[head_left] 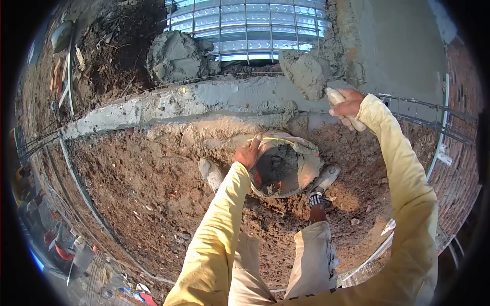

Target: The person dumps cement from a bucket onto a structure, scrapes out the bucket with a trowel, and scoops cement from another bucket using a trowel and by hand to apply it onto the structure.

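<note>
My left hand (245,154) is at the centre of the frame, its fingers closed on the left side of the rim of a round bucket (305,176), beside the thin yellow handle (278,139). The bucket stands on the reddish soil (153,194) between my two feet, with wet grey cement (277,164) inside it.

My right hand (351,106) is out at the upper right, its fingers wrapped around the pale grip of a trowel (308,75). The blade points to the left and is coated in cement; it is over the far edge of the long concrete ledge (214,97) that crosses the frame beyond the bucket. I cannot tell whether the blade touches the ledge.

A lump of mortar (178,57) sits at the ledge's far side, left of the metal grid (245,25) at the top centre. A smooth grey surface (403,46) fills the upper right, and a brick wall (463,153) runs down the right edge.
</note>
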Demonstrator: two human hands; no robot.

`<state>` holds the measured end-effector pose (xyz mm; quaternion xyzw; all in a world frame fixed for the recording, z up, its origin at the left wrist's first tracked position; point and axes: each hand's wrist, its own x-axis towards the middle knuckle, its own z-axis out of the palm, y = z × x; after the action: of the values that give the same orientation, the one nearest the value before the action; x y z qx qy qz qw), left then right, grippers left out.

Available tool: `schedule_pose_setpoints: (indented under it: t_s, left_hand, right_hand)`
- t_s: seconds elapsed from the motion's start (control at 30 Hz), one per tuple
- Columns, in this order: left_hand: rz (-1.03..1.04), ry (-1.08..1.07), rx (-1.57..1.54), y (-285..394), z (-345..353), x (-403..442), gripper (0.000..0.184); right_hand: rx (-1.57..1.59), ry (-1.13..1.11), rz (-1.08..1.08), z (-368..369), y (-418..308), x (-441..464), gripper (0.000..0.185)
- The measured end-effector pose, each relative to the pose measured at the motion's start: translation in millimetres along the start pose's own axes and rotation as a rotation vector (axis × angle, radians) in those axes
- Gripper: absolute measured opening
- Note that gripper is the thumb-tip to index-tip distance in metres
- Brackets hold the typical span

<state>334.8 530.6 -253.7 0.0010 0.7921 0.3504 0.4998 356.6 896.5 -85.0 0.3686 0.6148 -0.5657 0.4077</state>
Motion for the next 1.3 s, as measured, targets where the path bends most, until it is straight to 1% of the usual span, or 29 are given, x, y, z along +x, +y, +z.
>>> schedule_pose_setpoints:
  t_s: [0.07,0.13,0.17,0.23,0.27,0.33,0.4,0.43,0.5,0.57,0.6,0.63,0.7,0.77,0.83,0.9,0.93,1.0,1.07,1.13,1.17,1.2,1.23,1.3]
  left_hand:
    - [-0.092,-0.065,-0.072,-4,1,3,0.058]
    - [-0.185,-0.129,-0.14,-2,-1,5,0.063]
    - [-0.141,-0.122,-0.174,2,-2,1,0.065]
    - [-0.063,-0.104,-0.369,-3,7,5,0.064]
    - [-0.041,-0.145,-0.359,-8,7,5,0.065]
    - [0.004,-0.227,-0.34,6,-5,-3,0.068]
    - [-0.175,-0.285,-0.426,24,-14,-9,0.082]
    - [-0.167,-0.275,-0.548,17,-8,-6,0.076]
    - [-0.149,-0.248,-0.788,4,5,1,0.063]
    - [-0.146,-0.281,-0.71,1,5,1,0.064]
    - [-0.143,-0.291,-0.67,6,0,-1,0.065]
    - [-0.141,-0.28,-0.702,16,-5,-6,0.065]
    - [-0.071,-0.296,-0.286,15,-11,-3,0.066]
    - [-0.082,-0.23,0.082,11,-9,3,0.068]
    - [-0.005,-0.193,-0.079,-10,8,11,0.066]
    - [0.034,-0.182,0.187,-19,11,16,0.051]
    - [0.07,-0.196,0.262,-19,9,16,0.047]
    - [0.115,-0.238,0.414,-19,12,18,0.043]
    - [0.111,-0.302,0.576,-22,19,24,0.042]
    - [0.126,-0.3,0.565,-45,35,37,0.048]
    - [0.156,-0.264,0.469,-71,51,46,0.063]
    - [0.161,-0.221,0.369,-74,54,46,0.072]
    - [0.17,-0.179,0.27,-76,57,45,0.082]
    - [0.107,-0.128,0.071,-63,47,33,0.081]
  right_hand:
    - [0.095,0.012,0.018,-16,-17,32,0.035]
    - [0.204,-0.011,-0.028,-24,-24,67,0.038]
    - [0.261,-0.026,-0.048,-25,-25,80,0.039]
    - [0.325,-0.012,-0.068,-17,-35,93,0.04]
    - [0.358,-0.005,-0.075,-11,-38,98,0.04]
    - [0.368,-0.019,-0.077,-4,-42,105,0.04]
    - [0.366,-0.043,-0.074,2,-48,104,0.04]
    - [0.322,-0.044,-0.089,8,-53,98,0.036]
    - [0.306,-0.067,-0.055,11,-53,95,0.035]
    - [0.291,-0.08,-0.039,14,-56,93,0.033]
    - [0.279,-0.086,-0.017,14,-56,93,0.035]
    - [0.267,-0.092,0.004,13,-56,94,0.037]
    - [0.236,-0.104,0.031,13,-58,96,0.039]
    - [0.19,-0.076,0.055,14,-64,96,0.04]
    - [0.156,-0.06,0.086,16,-74,98,0.041]
    - [0.125,-0.043,0.102,22,-91,100,0.04]
    - [0.109,-0.034,0.111,27,-100,103,0.039]
    - [0.055,-0.026,0.094,41,-121,118,0.041]
    - [0.075,0.0,0.098,64,-141,152,0.03]
    - [0.038,0.108,0.098,109,-173,185,0.028]
    - [-0.121,0.167,0.135,130,-184,219,0.026]
    - [-0.278,0.227,0.171,148,-191,245,0.026]
    - [-0.259,0.235,0.183,166,-201,247,0.028]
    - [-0.249,0.222,0.203,187,-209,252,0.031]
